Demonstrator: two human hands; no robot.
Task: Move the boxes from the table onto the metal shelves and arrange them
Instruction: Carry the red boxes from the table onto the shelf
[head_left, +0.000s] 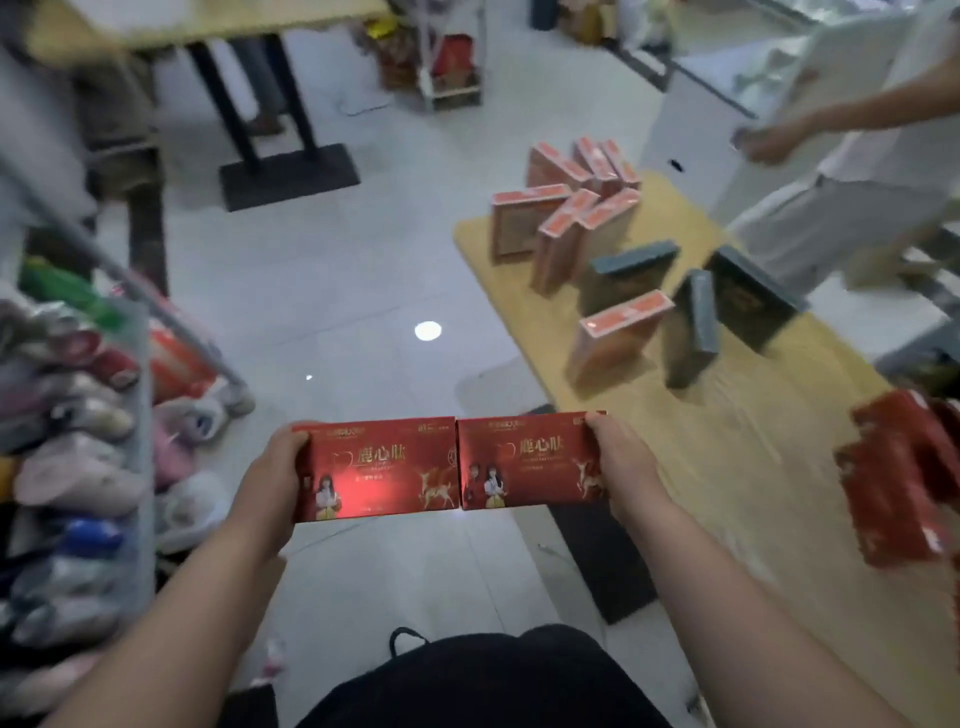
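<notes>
1. Gripping the outer ends of two red boxes, the hands carry them end to end as one row. The left hand (283, 467) curls round the left end of the left red box (382, 470), and the right hand (621, 462) curls round the right end of the right red box (530, 462). The boxes' inner ends touch.
2. The row hangs above the floor (337, 291). The right box's outer end crosses the left edge of the counter (727, 441) in view.
3. Open tile runs from the boxes to the far side, between the metal shelf (156, 306) on the left and the counter on the right. A black pedestal base (288, 176) stands at its far end.
4. The counter is pale wood grain with a rounded far-left corner. Orange-topped boxes (566, 218) stand or lean on its far part, and grey-green boxes (631, 270) stand nearer. More red boxes (904, 478) lie blurred at the near right.
5. The carried boxes are flat, glossy rectangles with gold lettering, a printed figure and a deer.
6. The shelf's slanted rail is bare metal, with soft plastic packets (72, 415) crowded beneath it.
7. Another person (831, 171) in pale clothing stands at the far right, beyond the counter.
</notes>
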